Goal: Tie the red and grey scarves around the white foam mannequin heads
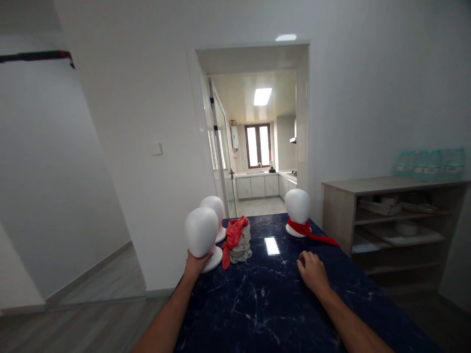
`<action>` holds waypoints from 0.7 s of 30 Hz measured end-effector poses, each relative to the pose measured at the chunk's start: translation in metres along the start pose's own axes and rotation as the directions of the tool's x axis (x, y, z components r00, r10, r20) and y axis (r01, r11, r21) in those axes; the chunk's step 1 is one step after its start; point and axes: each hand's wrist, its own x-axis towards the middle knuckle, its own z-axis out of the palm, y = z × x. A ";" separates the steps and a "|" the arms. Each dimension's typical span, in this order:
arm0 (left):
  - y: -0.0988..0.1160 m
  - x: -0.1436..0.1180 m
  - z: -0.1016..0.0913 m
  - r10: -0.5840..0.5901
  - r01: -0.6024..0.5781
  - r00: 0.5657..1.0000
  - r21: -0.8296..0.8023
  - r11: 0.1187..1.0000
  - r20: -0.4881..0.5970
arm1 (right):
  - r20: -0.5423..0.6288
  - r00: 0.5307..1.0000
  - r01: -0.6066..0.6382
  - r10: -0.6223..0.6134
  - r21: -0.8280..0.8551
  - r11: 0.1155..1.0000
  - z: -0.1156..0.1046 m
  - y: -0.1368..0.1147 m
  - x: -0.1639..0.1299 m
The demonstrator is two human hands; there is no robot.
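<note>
At the table's left edge, my left hand (196,264) is wrapped round the neck of a white mannequin head (201,231) that stands upright. Close behind it is a second white mannequin head (213,207), partly hidden. To their right lies a bunched coral-red scarf (235,235) against a heap of grey cloth (243,247). My right hand (312,269) is over the right side of the table, fingers loosely bent and holding nothing. Beyond it stands a third mannequin head (297,206) with a red scarf (300,227) around its neck, one end trailing right across the tabletop.
The dark blue marbled table (257,309) reaches toward a doorway into a kitchen. On the right, a wooden shelf unit (338,211) holds boxes and papers, with packed water bottles (430,164) on top. A glass door (224,152) stands at the doorway's left.
</note>
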 end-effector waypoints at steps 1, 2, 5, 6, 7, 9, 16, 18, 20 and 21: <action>-0.002 0.000 0.001 -0.022 0.022 1.000 -0.039 0.999 0.010 | -0.002 1.000 -0.003 0.003 0.007 1.000 0.000 0.001 -0.001; -0.003 -0.001 0.001 -0.029 0.031 0.999 -0.075 0.997 0.021 | -0.003 1.000 -0.006 0.006 0.014 1.000 0.000 0.001 -0.001; -0.003 -0.003 -0.004 0.003 -0.002 1.000 -0.137 0.991 0.011 | -0.001 1.000 -0.019 0.019 0.035 0.999 0.001 0.003 0.000; -0.002 -0.003 -0.007 0.028 -0.027 1.000 -0.155 0.988 0.004 | 0.000 1.000 -0.021 0.021 0.042 0.999 0.002 0.003 0.001; 0.000 -0.003 -0.009 0.057 -0.055 0.998 -0.177 0.983 0.004 | -0.001 1.000 -0.022 0.022 0.051 0.998 0.003 0.003 0.001; 0.007 -0.003 -0.014 0.109 -0.098 0.994 -0.223 0.970 0.034 | -0.003 1.000 -0.020 0.021 0.070 0.997 0.005 0.004 0.003; 0.063 -0.028 -0.008 0.222 -0.205 0.975 -0.281 0.937 0.030 | -0.020 1.000 -0.009 0.013 0.166 0.986 0.012 0.007 0.006; 0.082 -0.048 0.005 0.250 -0.231 0.968 -0.320 0.919 0.019 | -0.020 1.000 -0.006 0.011 0.228 0.974 0.013 0.007 0.007; 0.098 -0.073 0.024 0.277 -0.239 0.959 -0.368 0.898 0.053 | -0.012 1.000 0.011 -0.008 0.335 0.942 0.013 0.004 0.006; 0.104 -0.087 0.034 0.298 -0.249 0.952 -0.384 0.889 0.074 | -0.003 1.000 0.025 -0.026 0.401 0.916 0.012 0.003 0.005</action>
